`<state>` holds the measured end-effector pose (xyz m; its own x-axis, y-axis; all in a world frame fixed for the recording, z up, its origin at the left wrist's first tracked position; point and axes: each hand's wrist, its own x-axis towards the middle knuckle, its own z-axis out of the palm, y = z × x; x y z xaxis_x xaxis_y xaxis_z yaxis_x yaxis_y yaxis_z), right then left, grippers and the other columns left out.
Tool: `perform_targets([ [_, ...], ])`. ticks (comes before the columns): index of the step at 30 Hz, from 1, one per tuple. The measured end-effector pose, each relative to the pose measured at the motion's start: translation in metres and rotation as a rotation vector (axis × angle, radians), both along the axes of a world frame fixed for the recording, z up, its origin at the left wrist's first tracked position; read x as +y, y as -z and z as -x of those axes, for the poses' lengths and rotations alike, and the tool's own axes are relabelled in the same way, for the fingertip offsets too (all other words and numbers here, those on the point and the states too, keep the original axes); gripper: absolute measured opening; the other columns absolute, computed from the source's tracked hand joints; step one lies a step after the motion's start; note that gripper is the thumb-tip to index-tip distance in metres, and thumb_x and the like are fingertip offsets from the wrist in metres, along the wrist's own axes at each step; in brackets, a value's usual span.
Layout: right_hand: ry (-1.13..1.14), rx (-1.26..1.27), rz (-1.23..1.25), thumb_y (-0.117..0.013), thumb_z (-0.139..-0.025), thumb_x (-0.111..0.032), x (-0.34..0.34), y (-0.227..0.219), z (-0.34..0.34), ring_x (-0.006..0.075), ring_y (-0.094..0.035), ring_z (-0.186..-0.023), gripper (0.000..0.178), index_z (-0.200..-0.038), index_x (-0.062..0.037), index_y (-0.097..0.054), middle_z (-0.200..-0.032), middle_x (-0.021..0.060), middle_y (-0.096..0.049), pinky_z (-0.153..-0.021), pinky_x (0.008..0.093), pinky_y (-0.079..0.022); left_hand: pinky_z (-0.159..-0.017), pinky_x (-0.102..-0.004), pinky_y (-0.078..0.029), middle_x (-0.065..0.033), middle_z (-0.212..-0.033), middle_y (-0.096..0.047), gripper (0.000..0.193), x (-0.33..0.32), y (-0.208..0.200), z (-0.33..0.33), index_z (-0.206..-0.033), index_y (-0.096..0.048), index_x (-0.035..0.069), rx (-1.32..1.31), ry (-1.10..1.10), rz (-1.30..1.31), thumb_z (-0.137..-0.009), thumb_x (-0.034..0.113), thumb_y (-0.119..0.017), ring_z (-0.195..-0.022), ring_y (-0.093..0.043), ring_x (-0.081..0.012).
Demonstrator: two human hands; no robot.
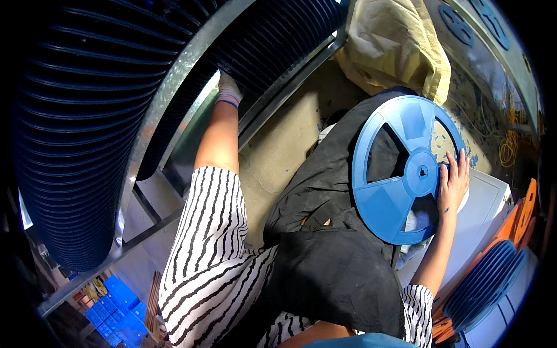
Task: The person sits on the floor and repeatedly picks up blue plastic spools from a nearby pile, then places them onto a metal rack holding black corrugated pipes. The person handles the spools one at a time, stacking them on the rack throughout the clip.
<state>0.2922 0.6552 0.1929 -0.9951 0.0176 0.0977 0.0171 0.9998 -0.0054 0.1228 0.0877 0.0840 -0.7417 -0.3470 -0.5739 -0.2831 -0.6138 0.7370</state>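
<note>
A blue plastic reel (387, 200) with a round hub and wide cut-out windows stands tilted over my right thigh. My right hand (454, 184) is bare and closed on its right rim, fingers over the edge. My left hand (230, 90) wears a whitish glove with a blue cuff band. It reaches away to the far left, into a gap beside a row of dark blue reels (261, 52) packed on a metal rack. The reels hide its fingers, so whether it grips one cannot be seen.
A larger row of dark reels (87, 145) fills the left, behind a curved-looking metal rail (152, 116). A yellowish woven sack (397, 46) stands ahead. Lower right are stacked blue reels (484, 284), orange parts (525, 209) and a pale box (487, 197). Blue crates (116, 313) sit lower left.
</note>
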Motion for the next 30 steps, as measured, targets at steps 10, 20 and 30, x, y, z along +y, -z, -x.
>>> perform_targets([
  [10,0.029,-0.033,0.028,-0.050,-0.095,-0.037,-0.002,-0.003,0.001,0.0301,-0.026,-0.141,0.039,-0.129,-0.0189,-0.056,-0.151,0.0072,-0.033,-0.113,0.0466,-0.020,-0.107,-0.0428,-0.036,-0.0099,-0.140,-0.047,0.052,-0.012,0.035,-0.035,-0.135,-0.048,0.010,0.306,0.027,-0.290,-0.097,0.044,-0.037,-0.125,-0.045,-0.0312],
  [20,-0.247,-0.020,0.355,-0.066,-0.084,-0.030,-0.096,-0.070,0.024,0.0329,-0.025,-0.142,0.060,-0.139,-0.0162,-0.046,-0.152,0.0136,-0.030,-0.114,0.0451,-0.022,-0.108,-0.0467,-0.036,-0.0193,-0.121,-0.058,0.065,0.079,-0.067,-0.232,-0.128,-0.049,-0.004,0.308,0.002,-0.669,-0.088,0.048,-0.049,-0.115,-0.054,-0.0343],
  [30,0.379,-0.928,2.044,-0.056,-0.096,-0.027,-0.257,-0.037,0.021,0.0203,-0.059,-0.113,0.059,-0.145,-0.0039,-0.032,-0.127,0.0110,-0.055,-0.088,0.0316,-0.052,-0.112,-0.0429,-0.032,-0.0149,-0.120,-0.060,0.054,0.110,-0.110,-0.273,-0.129,-0.051,0.001,0.452,-0.086,-0.839,-0.093,0.040,-0.050,-0.110,-0.058,-0.0281],
])
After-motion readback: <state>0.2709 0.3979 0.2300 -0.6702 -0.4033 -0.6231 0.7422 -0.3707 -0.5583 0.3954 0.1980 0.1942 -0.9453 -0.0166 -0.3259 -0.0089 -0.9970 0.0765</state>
